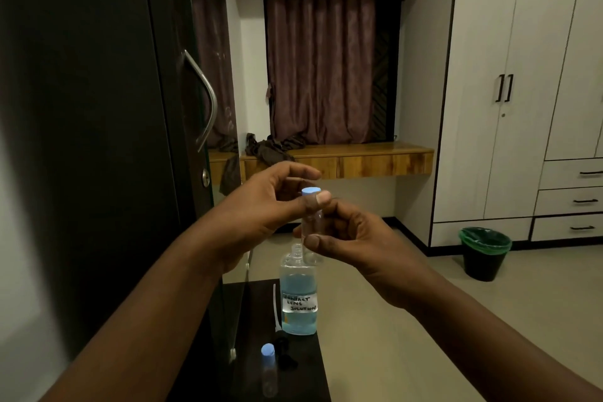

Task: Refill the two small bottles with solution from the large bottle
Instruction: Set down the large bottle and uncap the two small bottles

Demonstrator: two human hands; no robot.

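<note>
I hold a small clear bottle (311, 220) upright at chest height. My right hand (349, 238) grips its body. My left hand (270, 206) has thumb and fingers around its blue cap (310, 191). Below them the large clear bottle (298, 294) stands uncapped on the black table (248, 336), partly filled with blue liquid, with a handwritten label reading "contact lens solution". A second small bottle (269, 369) with a blue cap stands near the table's front edge. A black cap (282, 344) lies beside it.
A dark wardrobe door with a metal handle (204, 98) stands close on the left. A white tube (276, 307) leans beside the large bottle. A black bin with a green liner (485, 253) sits on the floor at right, near white cupboards.
</note>
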